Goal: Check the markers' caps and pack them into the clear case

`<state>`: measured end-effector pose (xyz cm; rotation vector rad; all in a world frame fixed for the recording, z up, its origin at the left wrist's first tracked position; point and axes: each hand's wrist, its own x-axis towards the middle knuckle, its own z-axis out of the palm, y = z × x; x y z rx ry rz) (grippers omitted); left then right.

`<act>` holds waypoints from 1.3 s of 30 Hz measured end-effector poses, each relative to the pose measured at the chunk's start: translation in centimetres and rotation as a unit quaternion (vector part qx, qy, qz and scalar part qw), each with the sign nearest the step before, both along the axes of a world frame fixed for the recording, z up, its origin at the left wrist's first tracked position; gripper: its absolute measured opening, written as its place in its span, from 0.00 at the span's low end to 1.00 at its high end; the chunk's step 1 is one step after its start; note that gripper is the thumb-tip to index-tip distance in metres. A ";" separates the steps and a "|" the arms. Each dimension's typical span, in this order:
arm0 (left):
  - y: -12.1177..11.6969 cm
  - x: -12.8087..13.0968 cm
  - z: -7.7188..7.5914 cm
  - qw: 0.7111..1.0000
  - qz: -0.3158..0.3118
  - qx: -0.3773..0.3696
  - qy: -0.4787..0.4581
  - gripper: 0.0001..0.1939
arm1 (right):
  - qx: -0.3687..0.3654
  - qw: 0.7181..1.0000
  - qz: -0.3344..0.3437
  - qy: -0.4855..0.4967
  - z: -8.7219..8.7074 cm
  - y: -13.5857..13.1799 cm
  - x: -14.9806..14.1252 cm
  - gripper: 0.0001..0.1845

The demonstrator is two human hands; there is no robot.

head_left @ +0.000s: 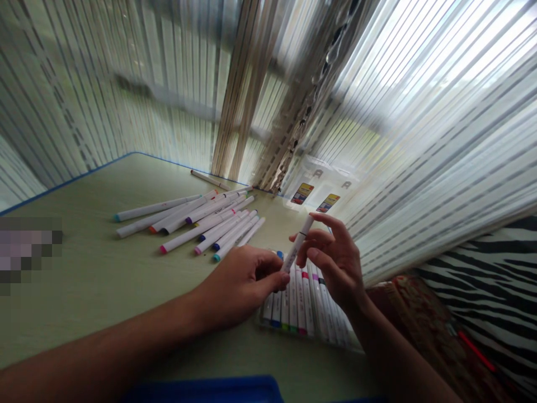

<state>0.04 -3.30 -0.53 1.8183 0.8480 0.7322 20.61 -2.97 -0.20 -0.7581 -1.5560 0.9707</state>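
A white marker (299, 242) is tilted upward between the thumb and fingers of my left hand (247, 280), which pinches its lower end. My right hand (335, 254) is at the marker's upper end, its index fingertip at the tip and its thumb apart from the barrel. Below both hands lies a clear case (310, 334) with a row of white markers (300, 302) in it, their ends in several colours. My hands partly cover this row. To the left, a loose pile of white markers (210, 221) with coloured ends lies on the table.
The light green table (138, 285) has a blue edge. A clear plastic lid (321, 182) with two labels stands at the back by the striped curtains (176, 84). A blue object (210, 390) is at the near edge. Zebra-striped fabric (490, 280) is on the right.
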 end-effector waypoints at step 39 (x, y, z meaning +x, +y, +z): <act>-1.1 -1.1 1.0 0.937 0.087 0.331 -0.067 0.19 | 0.195 0.939 -0.040 -0.281 0.2 -0.3 -0.8 0.06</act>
